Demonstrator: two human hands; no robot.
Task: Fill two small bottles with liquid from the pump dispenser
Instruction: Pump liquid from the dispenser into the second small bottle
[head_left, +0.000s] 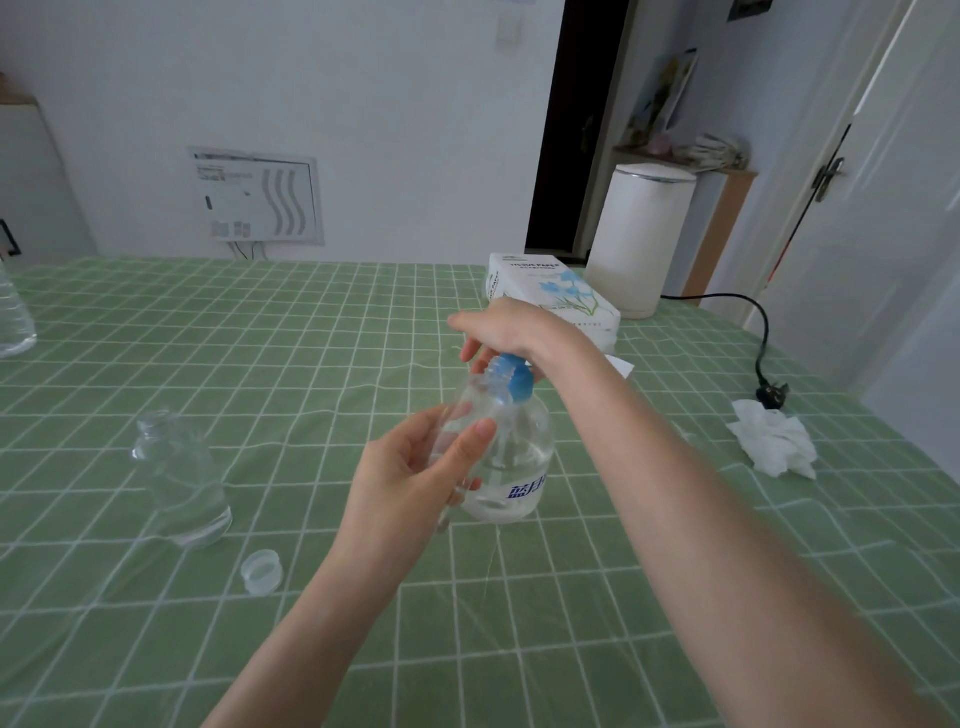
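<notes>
Pump dispenser (511, 457): clear glossy plastic body with a smooth blue plastic pump head, holding clear liquid. Small bottle (179, 475), left of the dispenser: transparent, shiny, plastic or glass, cannot tell which. Cap (262, 571), in front of that bottle: translucent matt white plastic. Table cover (260, 338) beneath the dispenser: green checked, under a glossy clear film. Tissue box (553, 296), behind the dispenser: smooth printed card. Crumpled tissue (774, 439), right of the dispenser: soft matt white paper.
</notes>
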